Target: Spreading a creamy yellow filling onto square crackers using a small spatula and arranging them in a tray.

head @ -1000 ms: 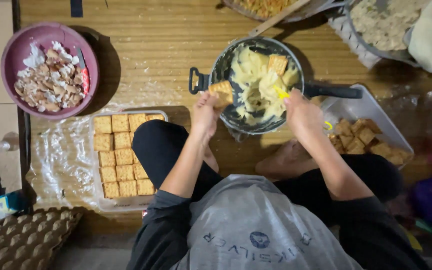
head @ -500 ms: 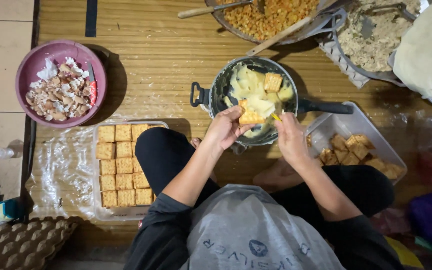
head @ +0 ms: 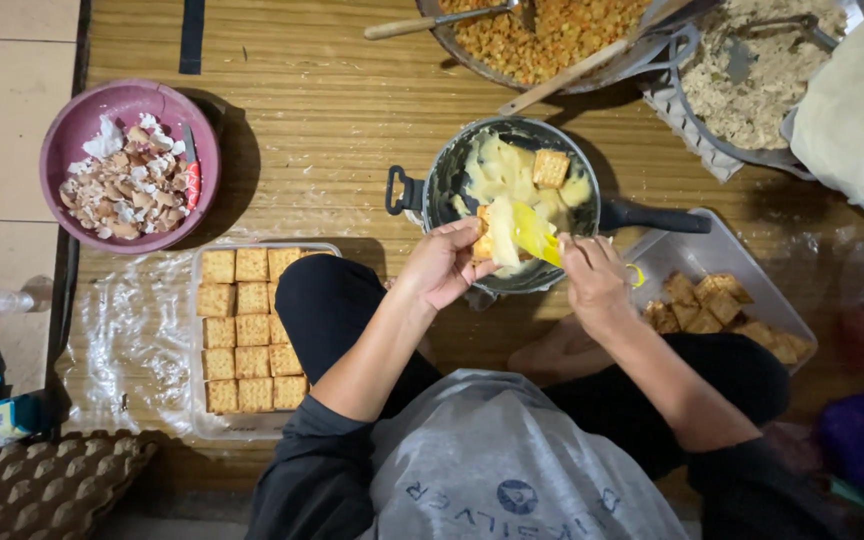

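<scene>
Currently the left hand is pinching a square cracker over the near rim of the dark pan while the right hand, fingers closed on a yellow spatula, is spreading pale filling on it; setting it in the right tray likely follows.

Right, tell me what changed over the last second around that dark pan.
The left hand lifted its square cracker from the pan's left edge to the near rim. The right hand drew back from inside the pan and now spreads with a yellow spatula on that cracker. One cracker floating in the cream, the tray of crackers and the bowl of eggshells stayed put.
</scene>
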